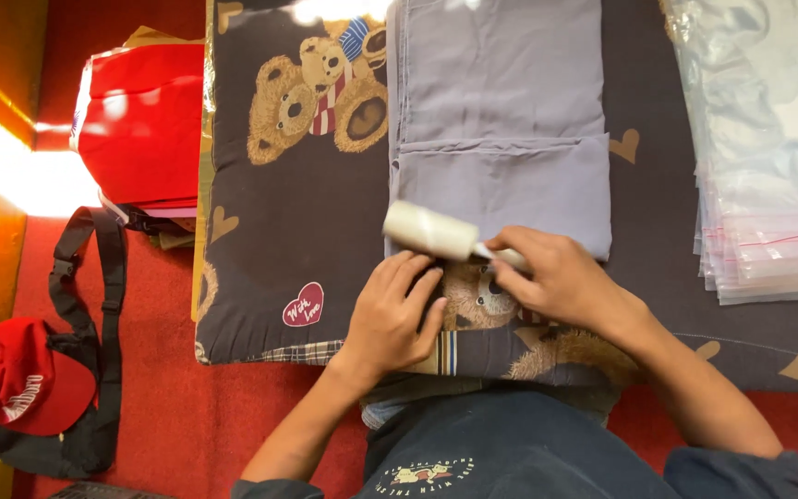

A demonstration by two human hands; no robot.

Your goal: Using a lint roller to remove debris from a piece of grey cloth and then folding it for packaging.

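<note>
Nearest us, our left hand (390, 314) lies flat and open, pinning the dark bear-print blanket (297, 212) taut. Our right hand (556, 277) closes around the lint roller (431, 231), resting at the grey folded garment (501, 120)'s near edge. Beyond, clear bags (768, 148) sit stacked.

Left hand (392, 314) flat, palm down, fingers spread; right hand (551, 277) curled in grip, both forearms extended forward.

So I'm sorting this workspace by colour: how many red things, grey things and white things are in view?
Red: 2, the red cap and the red folded cloth
Grey: 1, the grey folded garment
White: 1, the lint roller in the right hand
Total: 4
</note>
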